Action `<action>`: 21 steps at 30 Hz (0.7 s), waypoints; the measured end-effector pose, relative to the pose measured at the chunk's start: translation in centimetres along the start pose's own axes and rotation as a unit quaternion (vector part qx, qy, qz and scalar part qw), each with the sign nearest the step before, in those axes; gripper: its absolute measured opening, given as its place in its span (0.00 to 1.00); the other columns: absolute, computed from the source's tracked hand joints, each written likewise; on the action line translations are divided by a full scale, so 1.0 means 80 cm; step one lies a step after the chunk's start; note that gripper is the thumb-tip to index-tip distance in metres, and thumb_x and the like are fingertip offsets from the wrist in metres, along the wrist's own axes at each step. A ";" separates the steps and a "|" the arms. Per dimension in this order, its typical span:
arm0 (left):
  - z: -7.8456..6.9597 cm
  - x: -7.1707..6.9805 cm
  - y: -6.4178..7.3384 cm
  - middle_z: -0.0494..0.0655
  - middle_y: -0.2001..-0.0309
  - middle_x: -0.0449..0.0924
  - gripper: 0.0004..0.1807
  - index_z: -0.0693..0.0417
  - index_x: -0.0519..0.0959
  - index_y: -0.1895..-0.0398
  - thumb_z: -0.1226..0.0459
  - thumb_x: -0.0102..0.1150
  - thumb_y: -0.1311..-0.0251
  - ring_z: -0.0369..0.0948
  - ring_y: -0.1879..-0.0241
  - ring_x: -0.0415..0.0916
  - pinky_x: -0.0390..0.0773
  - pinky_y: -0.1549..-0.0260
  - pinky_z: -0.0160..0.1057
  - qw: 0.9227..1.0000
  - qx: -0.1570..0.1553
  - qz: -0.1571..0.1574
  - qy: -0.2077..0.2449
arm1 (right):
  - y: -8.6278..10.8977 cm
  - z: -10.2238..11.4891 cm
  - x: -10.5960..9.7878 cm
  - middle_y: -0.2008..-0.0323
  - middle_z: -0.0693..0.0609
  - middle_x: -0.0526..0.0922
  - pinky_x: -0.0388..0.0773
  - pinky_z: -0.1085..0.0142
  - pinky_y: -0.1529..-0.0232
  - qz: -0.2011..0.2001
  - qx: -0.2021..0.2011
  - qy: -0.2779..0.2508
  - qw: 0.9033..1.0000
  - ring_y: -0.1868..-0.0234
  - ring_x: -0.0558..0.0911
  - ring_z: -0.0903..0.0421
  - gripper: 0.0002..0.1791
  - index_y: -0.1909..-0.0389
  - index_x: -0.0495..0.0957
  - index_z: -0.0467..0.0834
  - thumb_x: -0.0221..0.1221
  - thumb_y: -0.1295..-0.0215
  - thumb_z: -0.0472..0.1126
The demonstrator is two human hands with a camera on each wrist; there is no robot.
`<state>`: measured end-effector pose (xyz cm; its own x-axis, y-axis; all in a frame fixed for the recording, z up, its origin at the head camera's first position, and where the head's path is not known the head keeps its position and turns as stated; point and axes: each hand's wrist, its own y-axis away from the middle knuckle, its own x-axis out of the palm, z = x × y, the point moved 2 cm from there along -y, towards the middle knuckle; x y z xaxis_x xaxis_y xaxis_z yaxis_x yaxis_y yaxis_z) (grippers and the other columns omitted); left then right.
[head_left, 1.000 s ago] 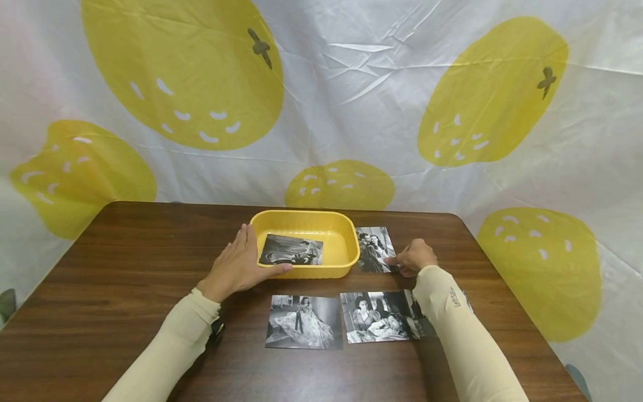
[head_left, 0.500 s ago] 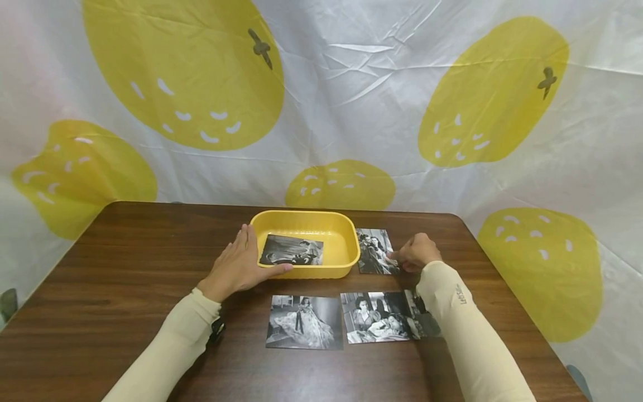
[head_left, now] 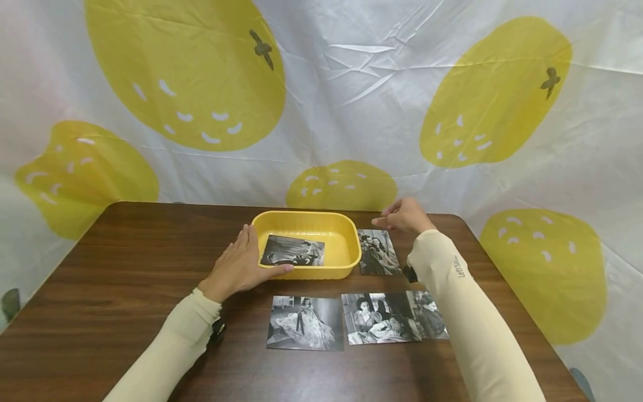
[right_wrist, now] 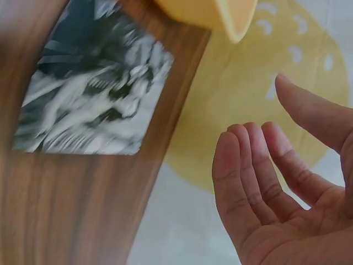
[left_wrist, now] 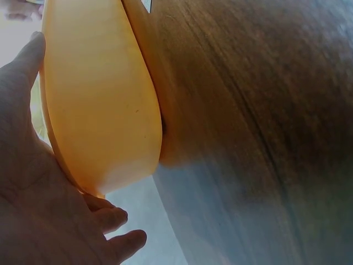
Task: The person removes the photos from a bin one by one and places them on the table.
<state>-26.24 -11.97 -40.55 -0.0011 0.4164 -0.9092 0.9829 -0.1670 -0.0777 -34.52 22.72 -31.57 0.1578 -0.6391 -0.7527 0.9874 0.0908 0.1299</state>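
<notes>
L hand (head_left: 233,265) is flat against the L end of the yellow plastic tray (head_left: 311,273), fingers straight & close together along the outer wall, thumb laid out along the front rim; L wrist view has index & thumb side on the rim, other fingertips bent a bit past the tray's end. R hand (head_left: 404,216) is up over the back R part of the wood-grain counter (head_left: 150,268), fingers side by side & slightly bent, thumb held off w/ a gap b/w, so not pinching; palm & fingers apart from the nearest pic in R wrist view.

Tray sits near the counter's back edge, approx. mid. In its L half: a B&W photo of a draped figure (head_left: 291,251), a bit skewed, front edge partly hidden by the tray wall. Just R of tray: B&W group photo (head_left: 379,252), flat, below R hand.

Front row, L to R: B&W photo of a wide-skirted gown (head_left: 305,324); B&W photo of a seated figure (head_left: 379,321) just beside it; then a third B&W photo (head_left: 431,318) up against that one, partly covered by the R sleeve (head_left: 462,296); can't tell if they overlap.

Behind: white cloth w/ lemon print (head_left: 351,100).
</notes>
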 end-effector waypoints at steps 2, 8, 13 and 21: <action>0.000 0.000 0.000 0.66 0.27 0.36 0.74 0.68 0.36 0.28 0.19 0.42 0.62 0.56 0.28 0.40 0.50 0.34 0.58 1.000 -0.001 0.003 -0.001 | -0.001 0.014 0.006 0.56 0.37 0.79 0.81 0.60 0.62 0.007 -0.010 -0.012 1.000 0.67 0.83 0.51 0.23 0.54 0.76 0.33 0.67 0.44 0.45; 0.003 0.000 0.001 0.66 0.27 0.36 0.74 0.68 0.36 0.28 0.20 0.43 0.62 0.56 0.28 0.40 0.49 0.34 0.58 1.000 -0.005 0.005 0.000 | -0.005 0.049 0.027 0.58 0.39 0.78 0.82 0.61 0.62 0.025 -0.021 -0.071 0.997 0.61 0.81 0.45 0.25 0.52 0.76 0.32 0.70 0.48 0.41; 0.004 -0.001 0.002 0.66 0.27 0.36 0.74 0.68 0.36 0.27 0.20 0.43 0.63 0.56 0.28 0.41 0.50 0.34 0.58 1.000 -0.006 0.001 0.003 | -0.008 0.071 0.048 0.58 0.40 0.79 0.82 0.60 0.64 0.039 -0.052 -0.054 0.996 0.66 0.81 0.48 0.23 0.54 0.77 0.33 0.70 0.48 0.41; 0.005 -0.001 0.003 0.65 0.27 0.37 0.75 0.67 0.36 0.27 0.19 0.43 0.64 0.56 0.28 0.41 0.51 0.34 0.58 1.000 -0.013 0.003 0.006 | -0.019 0.088 0.089 0.54 0.41 0.79 0.82 0.58 0.61 0.061 -0.069 -0.009 0.996 0.62 0.83 0.44 0.24 0.54 0.78 0.34 0.70 0.48 0.43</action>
<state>-26.05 -12.41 -40.67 0.0061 0.4256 -0.9049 0.9872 -0.1467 -0.0624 -34.98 12.65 -32.54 0.2783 -0.6300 -0.7250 0.9535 0.2722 0.1294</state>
